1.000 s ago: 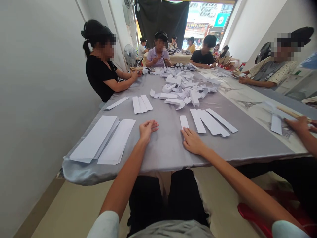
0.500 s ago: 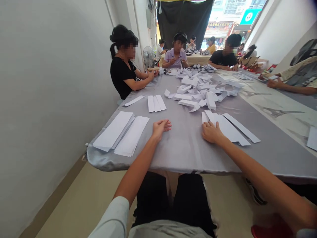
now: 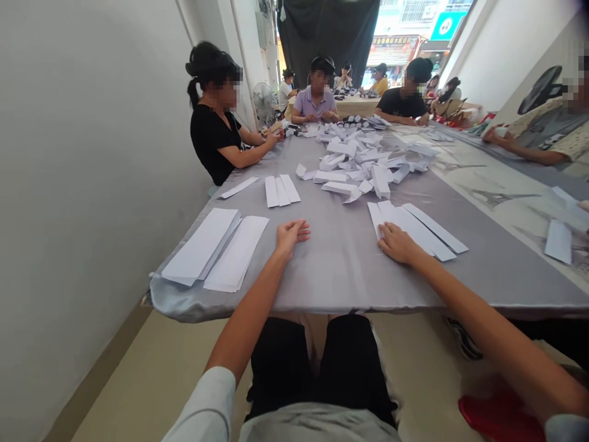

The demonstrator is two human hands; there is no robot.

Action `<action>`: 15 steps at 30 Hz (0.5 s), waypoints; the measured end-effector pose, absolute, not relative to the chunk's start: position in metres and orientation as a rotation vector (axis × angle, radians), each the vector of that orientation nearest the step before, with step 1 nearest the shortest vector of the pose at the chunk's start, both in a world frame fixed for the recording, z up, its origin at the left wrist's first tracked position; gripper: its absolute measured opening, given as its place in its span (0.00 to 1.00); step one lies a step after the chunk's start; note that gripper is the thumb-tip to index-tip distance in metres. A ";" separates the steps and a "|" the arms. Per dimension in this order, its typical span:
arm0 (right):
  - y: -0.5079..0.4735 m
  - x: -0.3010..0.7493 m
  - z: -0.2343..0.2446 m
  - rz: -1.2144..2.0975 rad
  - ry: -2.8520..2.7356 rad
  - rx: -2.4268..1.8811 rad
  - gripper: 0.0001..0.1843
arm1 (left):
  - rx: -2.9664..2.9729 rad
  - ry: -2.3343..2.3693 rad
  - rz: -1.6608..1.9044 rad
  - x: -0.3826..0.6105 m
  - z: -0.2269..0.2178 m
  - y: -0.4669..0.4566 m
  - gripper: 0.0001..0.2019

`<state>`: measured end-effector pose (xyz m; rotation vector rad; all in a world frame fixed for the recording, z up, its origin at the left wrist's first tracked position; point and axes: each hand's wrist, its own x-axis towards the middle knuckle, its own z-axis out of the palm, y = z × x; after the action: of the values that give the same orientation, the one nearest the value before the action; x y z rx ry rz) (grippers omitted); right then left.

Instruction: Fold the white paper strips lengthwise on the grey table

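My left hand [image 3: 291,234] rests on the grey tablecloth [image 3: 335,264], fingers loosely curled, holding nothing. My right hand [image 3: 396,242] lies flat with fingers spread on the near end of a fan of white paper strips [image 3: 421,224]. Two stacks of larger white sheets [image 3: 216,248] lie at the near left corner of the table.
A heap of folded white paper pieces [image 3: 363,162] fills the table's middle, with three strips [image 3: 280,189] nearer left. Several people sit around the table; one in black [image 3: 214,132] at left, one at right [image 3: 543,132]. A red stool [image 3: 499,414] stands lower right.
My right hand slid right from a single strip onto the fan of strips and pushed them together. The left hand stayed in place. The view swung left, then slightly back.
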<state>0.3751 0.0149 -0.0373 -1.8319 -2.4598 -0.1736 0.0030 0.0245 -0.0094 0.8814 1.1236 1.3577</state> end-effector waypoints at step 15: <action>-0.010 0.323 -0.022 -0.592 -2.004 -1.733 0.22 | 1.893 1.659 1.211 -0.057 0.005 -0.025 0.11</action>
<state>0.3229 -0.0098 -0.0220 -1.7331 -2.0040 -0.5918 -0.0568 -0.0253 0.0046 1.8926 1.6586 1.2109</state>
